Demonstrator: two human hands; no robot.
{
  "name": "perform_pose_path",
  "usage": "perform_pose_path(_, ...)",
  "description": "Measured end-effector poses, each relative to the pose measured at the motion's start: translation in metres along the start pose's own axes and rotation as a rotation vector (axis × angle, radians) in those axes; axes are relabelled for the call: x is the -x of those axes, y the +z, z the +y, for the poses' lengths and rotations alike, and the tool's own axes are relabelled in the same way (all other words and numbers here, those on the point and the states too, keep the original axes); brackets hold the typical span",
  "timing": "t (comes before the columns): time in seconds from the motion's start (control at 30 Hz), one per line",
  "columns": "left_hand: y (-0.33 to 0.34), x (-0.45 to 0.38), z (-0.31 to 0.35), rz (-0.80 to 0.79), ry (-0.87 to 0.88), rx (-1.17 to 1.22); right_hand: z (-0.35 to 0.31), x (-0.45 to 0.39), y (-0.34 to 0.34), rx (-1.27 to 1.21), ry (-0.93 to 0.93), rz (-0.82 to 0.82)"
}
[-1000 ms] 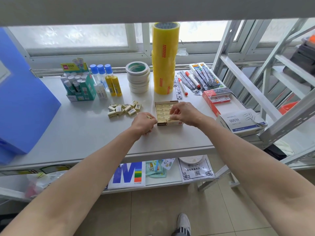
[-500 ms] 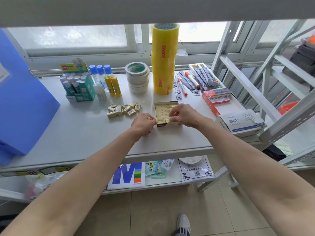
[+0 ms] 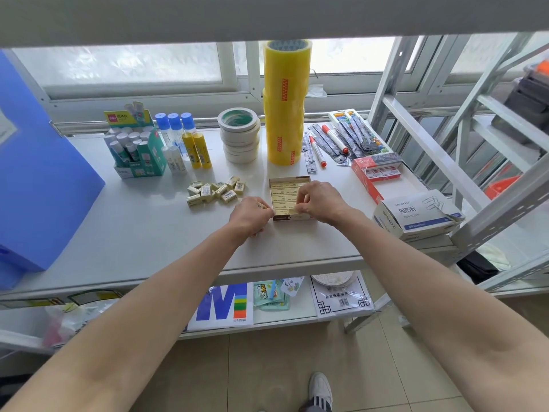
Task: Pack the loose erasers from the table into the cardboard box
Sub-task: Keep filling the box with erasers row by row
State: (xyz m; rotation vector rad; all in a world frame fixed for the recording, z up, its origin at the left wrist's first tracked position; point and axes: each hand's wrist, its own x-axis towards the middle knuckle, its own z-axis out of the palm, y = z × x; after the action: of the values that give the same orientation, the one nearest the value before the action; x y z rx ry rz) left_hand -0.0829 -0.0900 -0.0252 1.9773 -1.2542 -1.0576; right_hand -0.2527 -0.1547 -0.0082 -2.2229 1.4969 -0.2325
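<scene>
White shelving under a frosted window serves as the table [image 3: 124, 233]. Loose erasers [image 3: 216, 190], roughly a dozen, lie heaped at 10 o'clock from the cardboard box [image 3: 289, 190], well apart from it and not yet packed. Inside the box, most of the visible floor is already tiled with rows of erasers (its near right corner is hidden by a hand), so the job appears more than half done. At the box's 8 o'clock, the left hand [image 3: 251, 215] rests curled against the near left corner, fingers closed, seemingly around a small eraser, though this cannot be confirmed. At 4 o'clock, the right hand [image 3: 319, 200] arches over the near edge, thumb and forefinger pinching one eraser [image 3: 293, 210] above its slot.
</scene>
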Motion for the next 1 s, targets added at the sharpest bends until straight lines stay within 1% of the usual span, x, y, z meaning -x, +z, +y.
perform_pose_path(0.13, 0.001, 0.001, 0.001, 0.001, -0.002, -0.014, -0.005, -0.003, 0.004, 0.037, 0.038, 0.024)
perform_pose_path(0.33, 0.002, 0.000, 0.001, 0.012, 0.002, -0.037, -0.006, -0.002, -0.002, -0.013, 0.022, -0.040)
perform_pose_path(0.63, 0.004, 0.000, 0.001, 0.008, 0.017, -0.091, -0.013, -0.003, -0.003, -0.018, 0.059, -0.034)
perform_pose_path(0.87, 0.002, 0.001, 0.002, 0.004, 0.012, -0.109, -0.018, -0.004, -0.004, 0.129, 0.048, -0.070)
perform_pose_path(1.0, 0.003, 0.001, 0.002, 0.005, 0.007, -0.106, -0.025, -0.004, -0.001, 0.168, 0.036, -0.046)
